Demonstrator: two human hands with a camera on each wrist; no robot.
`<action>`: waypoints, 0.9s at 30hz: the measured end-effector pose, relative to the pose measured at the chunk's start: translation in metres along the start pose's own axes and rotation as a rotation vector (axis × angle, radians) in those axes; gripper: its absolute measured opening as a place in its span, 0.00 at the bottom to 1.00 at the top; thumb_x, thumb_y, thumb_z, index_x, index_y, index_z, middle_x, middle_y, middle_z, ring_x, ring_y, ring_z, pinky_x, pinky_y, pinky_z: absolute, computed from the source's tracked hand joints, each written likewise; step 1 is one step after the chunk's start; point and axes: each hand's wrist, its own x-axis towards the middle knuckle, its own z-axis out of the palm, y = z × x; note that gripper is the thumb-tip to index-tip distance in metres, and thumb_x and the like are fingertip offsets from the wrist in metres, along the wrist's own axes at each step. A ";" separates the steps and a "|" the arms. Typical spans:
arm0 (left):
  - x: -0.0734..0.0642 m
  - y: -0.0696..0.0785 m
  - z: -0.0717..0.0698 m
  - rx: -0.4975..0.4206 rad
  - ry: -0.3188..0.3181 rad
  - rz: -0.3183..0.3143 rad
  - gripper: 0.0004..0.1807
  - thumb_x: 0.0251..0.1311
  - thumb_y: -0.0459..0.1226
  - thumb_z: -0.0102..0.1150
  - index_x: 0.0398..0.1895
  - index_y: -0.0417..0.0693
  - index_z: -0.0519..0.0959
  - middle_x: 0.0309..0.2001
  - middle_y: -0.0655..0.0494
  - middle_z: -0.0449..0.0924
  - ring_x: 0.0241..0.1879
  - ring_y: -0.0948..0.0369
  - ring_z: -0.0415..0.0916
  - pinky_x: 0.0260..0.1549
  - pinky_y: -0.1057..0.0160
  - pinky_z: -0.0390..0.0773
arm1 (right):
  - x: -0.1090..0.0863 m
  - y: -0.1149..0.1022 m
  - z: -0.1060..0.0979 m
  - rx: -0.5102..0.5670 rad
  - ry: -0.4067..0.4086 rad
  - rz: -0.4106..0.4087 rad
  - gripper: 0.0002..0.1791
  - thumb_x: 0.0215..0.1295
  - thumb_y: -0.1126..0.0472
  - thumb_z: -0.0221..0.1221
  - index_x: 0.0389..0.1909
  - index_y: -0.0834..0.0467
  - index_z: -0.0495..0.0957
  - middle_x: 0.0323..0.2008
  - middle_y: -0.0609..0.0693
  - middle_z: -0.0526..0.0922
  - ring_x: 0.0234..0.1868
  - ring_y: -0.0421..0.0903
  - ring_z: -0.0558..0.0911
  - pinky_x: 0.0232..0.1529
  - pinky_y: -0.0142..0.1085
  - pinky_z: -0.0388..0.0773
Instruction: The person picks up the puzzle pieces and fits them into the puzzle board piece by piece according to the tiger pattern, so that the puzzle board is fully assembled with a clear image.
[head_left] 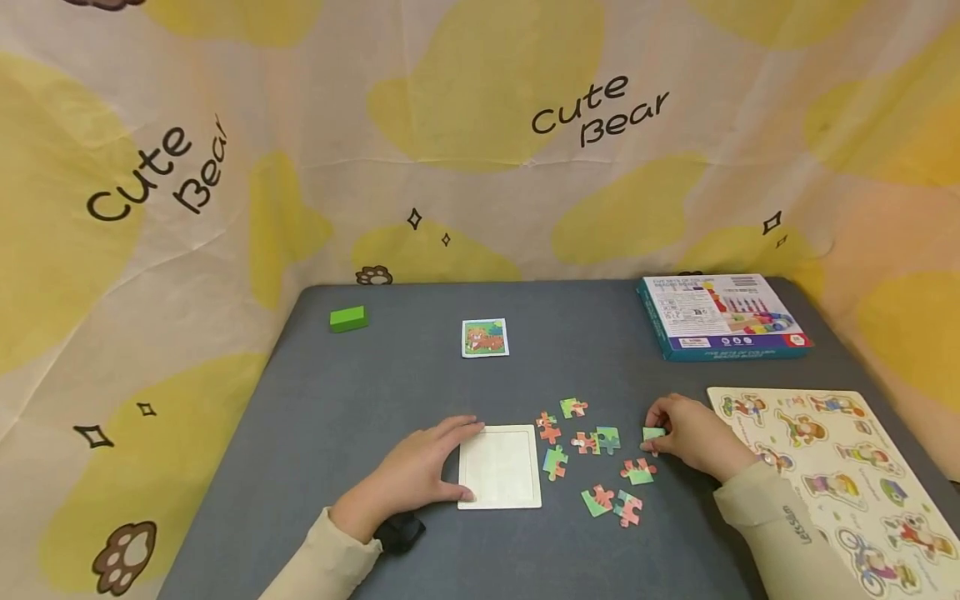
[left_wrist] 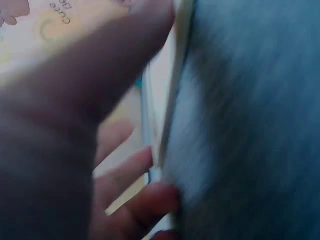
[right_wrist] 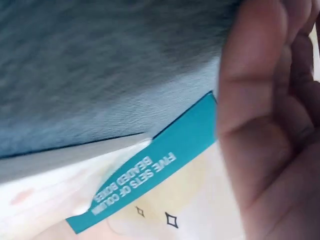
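Observation:
A square white puzzle tray (head_left: 500, 467) lies flat on the grey table. My left hand (head_left: 416, 471) holds it by the left side, thumb at the near corner and fingers at the far one. To the right, my right hand (head_left: 696, 435) pinches a green puzzle piece (head_left: 652, 433) between thumb and fingers, at or just above the tabletop. Several loose jigsaw pieces in orange and green lie between the tray and that hand, among them a piece (head_left: 638, 472) just left of the right hand and another (head_left: 555, 462) beside the tray. The held piece is not visible in the right wrist view.
Behind the tray lies a small picture card (head_left: 485, 338) with an orange animal. A green block (head_left: 348, 318) sits far left. At back right is a bead set box (head_left: 723, 321). A pale picture board (head_left: 817, 450) lies under the right forearm's side; a black object (head_left: 400, 532) is near the left wrist.

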 end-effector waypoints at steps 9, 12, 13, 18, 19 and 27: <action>0.001 -0.005 0.008 -0.054 0.031 0.003 0.53 0.49 0.53 0.84 0.79 0.55 0.67 0.74 0.54 0.65 0.66 0.52 0.73 0.61 0.41 0.71 | 0.007 -0.059 0.002 0.051 0.208 -0.134 0.11 0.59 0.71 0.74 0.33 0.52 0.85 0.31 0.42 0.83 0.31 0.41 0.79 0.36 0.41 0.79; -0.003 -0.008 0.003 -0.061 0.009 0.008 0.59 0.46 0.56 0.85 0.82 0.57 0.63 0.75 0.52 0.62 0.68 0.49 0.71 0.63 0.39 0.69 | 0.013 -0.102 0.016 0.118 0.240 -0.247 0.12 0.58 0.74 0.73 0.35 0.54 0.88 0.34 0.42 0.86 0.33 0.39 0.83 0.37 0.39 0.82; -0.004 -0.009 0.002 -0.066 0.003 0.008 0.61 0.45 0.56 0.85 0.82 0.58 0.62 0.76 0.52 0.62 0.68 0.49 0.70 0.63 0.39 0.68 | 0.014 -0.116 0.023 0.136 0.228 -0.280 0.12 0.58 0.75 0.73 0.35 0.54 0.88 0.34 0.42 0.86 0.33 0.38 0.83 0.37 0.37 0.82; -0.010 -0.013 -0.001 -0.079 0.002 0.003 0.64 0.41 0.59 0.85 0.83 0.57 0.61 0.73 0.55 0.64 0.66 0.50 0.71 0.63 0.39 0.67 | 0.019 -0.176 0.066 0.142 0.143 -0.386 0.12 0.51 0.71 0.78 0.30 0.53 0.87 0.27 0.38 0.83 0.28 0.32 0.79 0.31 0.31 0.76; -0.011 -0.014 0.000 -0.076 0.005 0.002 0.64 0.41 0.59 0.85 0.83 0.57 0.61 0.73 0.56 0.64 0.66 0.51 0.70 0.63 0.40 0.68 | 0.020 -0.184 0.074 0.137 0.137 -0.383 0.12 0.50 0.70 0.78 0.29 0.52 0.86 0.25 0.38 0.81 0.27 0.32 0.77 0.30 0.31 0.74; -0.008 -0.013 0.004 -0.025 0.040 -0.008 0.67 0.40 0.63 0.83 0.83 0.52 0.61 0.72 0.55 0.64 0.64 0.53 0.71 0.62 0.43 0.70 | 0.029 -0.194 0.111 -0.040 0.186 -0.327 0.12 0.50 0.65 0.80 0.32 0.54 0.86 0.26 0.41 0.75 0.28 0.39 0.73 0.32 0.34 0.74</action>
